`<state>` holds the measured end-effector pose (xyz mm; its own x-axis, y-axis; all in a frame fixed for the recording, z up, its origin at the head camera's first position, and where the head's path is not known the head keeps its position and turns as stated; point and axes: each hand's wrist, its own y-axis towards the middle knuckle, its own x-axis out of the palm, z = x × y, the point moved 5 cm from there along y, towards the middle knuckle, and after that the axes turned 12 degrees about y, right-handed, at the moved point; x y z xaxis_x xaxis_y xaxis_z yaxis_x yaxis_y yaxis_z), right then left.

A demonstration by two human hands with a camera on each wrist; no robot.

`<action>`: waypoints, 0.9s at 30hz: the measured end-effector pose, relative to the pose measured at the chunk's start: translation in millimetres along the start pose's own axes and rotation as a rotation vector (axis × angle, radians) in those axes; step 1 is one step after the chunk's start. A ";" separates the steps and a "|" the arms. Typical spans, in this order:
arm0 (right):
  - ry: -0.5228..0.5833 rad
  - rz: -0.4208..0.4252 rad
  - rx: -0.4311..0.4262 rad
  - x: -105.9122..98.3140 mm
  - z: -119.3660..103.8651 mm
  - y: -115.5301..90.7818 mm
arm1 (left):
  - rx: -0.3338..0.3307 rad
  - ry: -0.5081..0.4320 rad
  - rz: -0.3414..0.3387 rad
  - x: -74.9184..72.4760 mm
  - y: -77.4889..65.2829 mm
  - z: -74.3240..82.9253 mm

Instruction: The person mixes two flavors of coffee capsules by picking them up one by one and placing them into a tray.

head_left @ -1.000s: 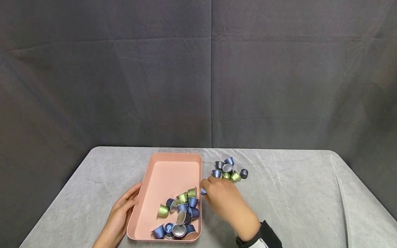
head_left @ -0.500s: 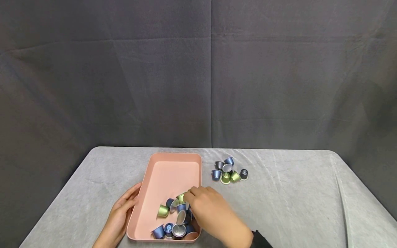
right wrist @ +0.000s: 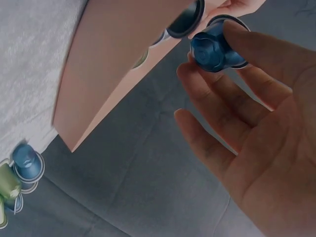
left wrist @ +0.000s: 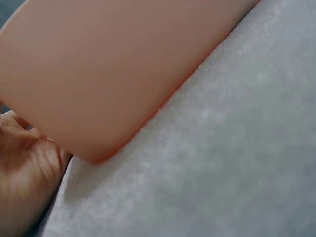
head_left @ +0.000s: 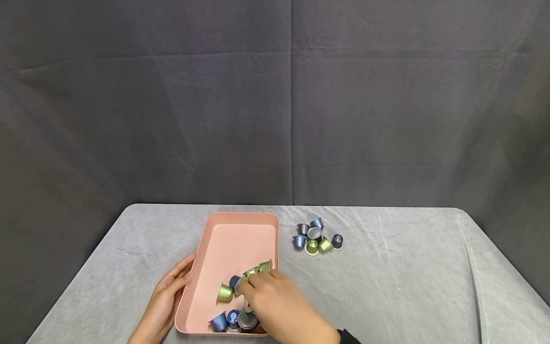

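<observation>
Taking the far edge as 12 o'clock, I am observing a pink rectangular tray (head_left: 238,246). The left hand (head_left: 165,294), fingers uncurled, is touching its wall at 9 o'clock. Over 4 o'clock, the right hand (head_left: 281,306) is pinching 1 blue metallic cup-shaped capsule (right wrist: 210,52). 7 loose capsules (head_left: 314,233) are lying beyond 2 o'clock.

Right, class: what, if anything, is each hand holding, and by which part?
The right hand pinches a blue capsule by its side near the rim. The left hand rests against the outer left side of the pink tray; no grip shows.
</observation>
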<state>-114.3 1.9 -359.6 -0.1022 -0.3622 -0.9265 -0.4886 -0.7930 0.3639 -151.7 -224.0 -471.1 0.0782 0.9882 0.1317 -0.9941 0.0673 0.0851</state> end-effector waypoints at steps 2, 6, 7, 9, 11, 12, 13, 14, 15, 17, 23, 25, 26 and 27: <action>0.014 -0.014 -0.003 1.8 -0.9 0.4 | 0.008 -0.006 -0.004 -0.2 -0.2 0.1; 0.008 -0.018 -0.007 4.6 -1.1 0.4 | 0.034 -0.033 -0.025 -0.1 -0.9 0.2; -0.002 -0.013 -0.010 5.1 -1.1 0.3 | 0.038 -0.038 -0.029 -0.1 -0.9 0.1; -0.005 -0.014 -0.007 6.2 -0.7 0.1 | 0.041 -0.040 -0.032 -0.2 -1.0 -0.1; -0.003 -0.019 -0.002 6.9 -0.1 0.1 | 0.040 -0.035 -0.030 -0.2 -0.7 -0.2; -0.001 -0.023 0.000 7.2 0.0 0.1 | 0.038 -0.031 -0.028 -0.2 -0.6 -0.3; -0.001 -0.026 0.002 7.3 0.2 0.0 | 0.036 -0.027 -0.026 -0.2 -0.5 -0.3; 0.003 -0.029 0.005 7.5 0.3 0.0 | 0.034 -0.023 -0.024 -0.2 -0.5 -0.3; 0.004 -0.031 0.006 7.6 0.4 0.1 | 0.033 -0.020 -0.022 -0.2 -0.5 -0.3; -0.003 -0.034 0.007 7.9 0.4 0.2 | 0.031 -0.017 -0.020 -0.2 -0.5 -0.2; -0.013 -0.059 0.013 9.1 0.6 0.3 | 0.046 -0.025 -0.027 -0.1 -0.7 0.3; -0.006 -0.070 0.019 9.2 1.0 0.3 | 0.053 -0.029 -0.030 -0.2 -0.8 0.2; -0.003 -0.075 0.021 9.3 1.1 0.5 | 0.056 -0.030 -0.031 -0.3 -0.9 0.2; -0.001 -0.079 0.022 9.3 1.3 0.6 | 0.057 -0.031 -0.031 -0.4 -0.9 0.1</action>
<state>-116.7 -1.3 -368.1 -0.0631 -0.2982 -0.9524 -0.5143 -0.8081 0.2871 -150.8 -224.4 -471.1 0.1117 0.9811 0.1582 -0.9854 0.0887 0.1454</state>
